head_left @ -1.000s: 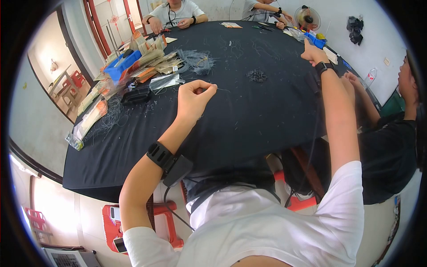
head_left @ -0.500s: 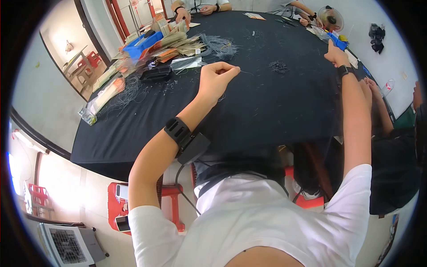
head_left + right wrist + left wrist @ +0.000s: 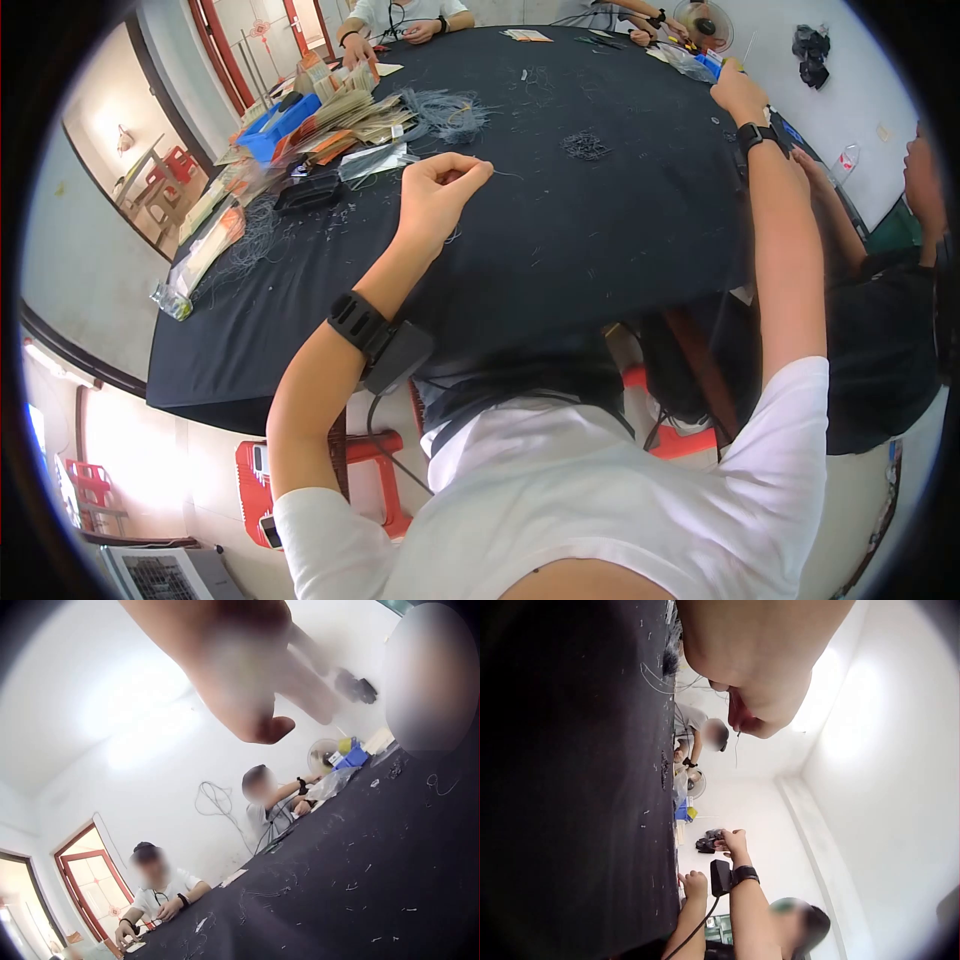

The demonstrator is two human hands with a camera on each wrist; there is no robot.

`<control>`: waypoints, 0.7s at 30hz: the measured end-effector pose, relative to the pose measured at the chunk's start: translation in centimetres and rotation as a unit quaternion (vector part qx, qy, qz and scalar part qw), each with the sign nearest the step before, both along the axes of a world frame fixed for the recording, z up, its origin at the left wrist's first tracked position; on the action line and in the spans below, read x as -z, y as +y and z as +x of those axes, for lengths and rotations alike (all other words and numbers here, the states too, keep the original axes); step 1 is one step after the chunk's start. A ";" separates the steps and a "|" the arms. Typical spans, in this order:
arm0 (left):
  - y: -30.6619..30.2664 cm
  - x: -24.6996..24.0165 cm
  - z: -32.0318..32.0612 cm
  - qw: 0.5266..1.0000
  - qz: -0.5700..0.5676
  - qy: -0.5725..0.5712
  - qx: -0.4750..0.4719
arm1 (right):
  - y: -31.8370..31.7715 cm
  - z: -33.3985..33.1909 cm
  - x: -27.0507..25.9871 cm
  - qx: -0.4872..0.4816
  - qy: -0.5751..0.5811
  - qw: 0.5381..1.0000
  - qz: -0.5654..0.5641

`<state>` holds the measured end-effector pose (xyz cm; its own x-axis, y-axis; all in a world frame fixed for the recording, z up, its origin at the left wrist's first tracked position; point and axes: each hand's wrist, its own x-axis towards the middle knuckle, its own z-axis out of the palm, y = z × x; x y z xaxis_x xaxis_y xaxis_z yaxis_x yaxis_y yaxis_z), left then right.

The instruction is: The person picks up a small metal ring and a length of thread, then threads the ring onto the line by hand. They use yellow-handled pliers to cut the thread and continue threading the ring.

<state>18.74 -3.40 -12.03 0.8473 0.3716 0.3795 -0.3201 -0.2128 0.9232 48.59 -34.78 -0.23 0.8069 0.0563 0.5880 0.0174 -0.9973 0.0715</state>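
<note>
Thread pinched by left hand; right hand stretched far out (grip unreadable).

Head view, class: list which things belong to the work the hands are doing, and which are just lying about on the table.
In hand:
left hand, pinching a fine thread
right hand, raised far out

Lying about:
grey thread heap
small dark tangle
blue tray
stacked packets
black case
</note>
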 end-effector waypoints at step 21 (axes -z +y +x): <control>3.5 -1.2 3.5 0.943 -0.222 0.165 0.186 | 5.2 17.9 -9.1 -0.108 0.229 0.961 0.109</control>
